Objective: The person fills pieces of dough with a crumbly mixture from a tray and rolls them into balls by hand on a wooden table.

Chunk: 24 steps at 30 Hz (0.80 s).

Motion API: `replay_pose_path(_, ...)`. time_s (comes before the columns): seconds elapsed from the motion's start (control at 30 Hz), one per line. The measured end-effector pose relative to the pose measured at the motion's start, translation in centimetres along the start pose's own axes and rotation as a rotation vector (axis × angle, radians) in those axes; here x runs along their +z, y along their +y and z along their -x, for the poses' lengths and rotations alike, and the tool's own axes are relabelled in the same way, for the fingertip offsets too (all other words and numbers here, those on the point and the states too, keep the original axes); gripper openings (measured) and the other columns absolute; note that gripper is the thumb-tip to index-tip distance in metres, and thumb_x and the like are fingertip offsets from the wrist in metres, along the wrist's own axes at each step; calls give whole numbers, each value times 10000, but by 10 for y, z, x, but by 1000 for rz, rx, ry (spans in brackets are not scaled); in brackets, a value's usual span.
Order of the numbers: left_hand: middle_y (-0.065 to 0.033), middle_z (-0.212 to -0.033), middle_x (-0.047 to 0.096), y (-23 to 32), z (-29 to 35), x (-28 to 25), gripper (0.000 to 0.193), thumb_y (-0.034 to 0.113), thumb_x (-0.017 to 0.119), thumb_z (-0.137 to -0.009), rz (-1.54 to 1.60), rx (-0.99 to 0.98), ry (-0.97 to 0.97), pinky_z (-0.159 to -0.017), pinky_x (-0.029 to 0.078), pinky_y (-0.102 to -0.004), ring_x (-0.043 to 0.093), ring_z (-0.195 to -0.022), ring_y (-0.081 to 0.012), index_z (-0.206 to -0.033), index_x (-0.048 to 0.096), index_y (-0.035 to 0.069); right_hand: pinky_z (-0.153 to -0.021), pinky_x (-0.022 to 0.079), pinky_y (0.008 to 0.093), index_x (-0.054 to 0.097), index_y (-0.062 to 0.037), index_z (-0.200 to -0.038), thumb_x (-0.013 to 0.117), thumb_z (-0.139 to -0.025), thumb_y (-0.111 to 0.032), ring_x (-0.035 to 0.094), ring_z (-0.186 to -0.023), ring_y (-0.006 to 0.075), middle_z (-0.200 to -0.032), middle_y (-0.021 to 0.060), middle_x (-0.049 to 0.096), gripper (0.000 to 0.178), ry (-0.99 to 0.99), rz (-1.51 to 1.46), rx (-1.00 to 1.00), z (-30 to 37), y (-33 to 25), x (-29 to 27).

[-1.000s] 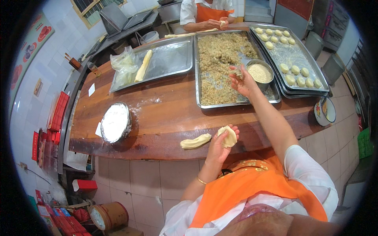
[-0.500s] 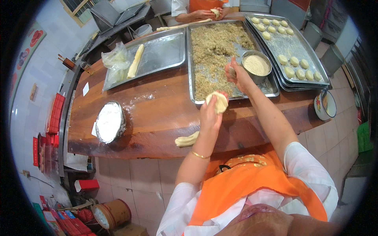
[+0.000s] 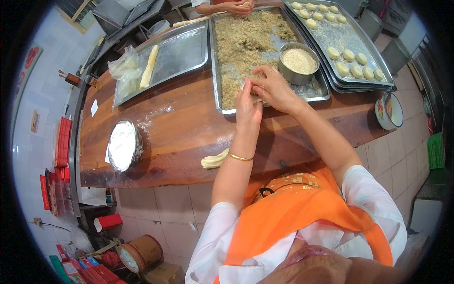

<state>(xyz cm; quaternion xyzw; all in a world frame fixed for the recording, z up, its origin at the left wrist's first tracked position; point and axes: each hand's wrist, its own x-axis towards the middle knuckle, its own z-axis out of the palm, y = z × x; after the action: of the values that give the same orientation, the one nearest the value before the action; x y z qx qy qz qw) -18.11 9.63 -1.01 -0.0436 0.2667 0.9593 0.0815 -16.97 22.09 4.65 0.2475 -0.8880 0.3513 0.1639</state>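
Note:
Over the near edge of a metal tray (image 3: 226, 111) of crumbly brown filling (image 3: 248, 40), my two hands meet. My left hand (image 3: 248, 105) is cupped closed around a flat round of dough, now almost wholly hidden by the fingers. From the right, my right hand (image 3: 276, 90) reaches across with bent fingers closed at the left fingertips; whatever they pinch is hidden. Just beyond my right hand, a round metal tin (image 3: 298, 77) of pale seeds or crumbs stands in the tray. A folded dough strip (image 3: 214, 159) lies left of my left wrist.
At left are a bowl of white flour (image 3: 124, 146) and a tray (image 3: 182, 52) with a dough roll (image 3: 149, 67) and plastic bag (image 3: 126, 67). Stacked trays (image 3: 362, 45) with dough rounds (image 3: 348, 56) stand right, near an enamel mug (image 3: 384, 115). Another person's hands (image 3: 236, 7) work opposite.
My right hand has moved left from beside the tin to my left hand. My left hand has risen slightly toward the filling, and its dough round has gone from sight. The view has shifted a little.

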Motion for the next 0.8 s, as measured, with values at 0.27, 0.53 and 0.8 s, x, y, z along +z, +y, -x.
replay_pose_path(0.27, -105, -1122, 625, 2, 3, -1, 260, 178, 545, -1024, -67, 123, 6, -894, 531, -385, 625, -1016, -221, -1195, 572, -16, -683, 546, 304, 703, -45, -1047, 770, -808, -89, 676, -762, 197, -924, 97, 678, 252, 190, -298, 102, 4, -7, 12)
replay_pose_path(0.53, -88, -1096, 631, 0, 11, -3, 246, 121, 511, -1031, -313, 296, 82, -826, 545, -309, 631, -960, -184, -1226, 568, -17, -687, 544, 317, 723, -49, -1022, 781, -787, -72, 693, -793, 204, -962, 116, 688, 244, 251, -15, -47, 13, -14, 23)
replay_pose_path(0.8, -169, -1135, 637, 27, 26, 32, 564, 431, 283, -1082, 100, 74, -110, -950, 509, -400, 630, -1025, -274, -1193, 575, -39, -783, 557, 358, 707, -32, -936, 765, -777, -55, 689, -863, 286, -982, 127, 704, 170, 136, -411, 263, 4, -41, -10)
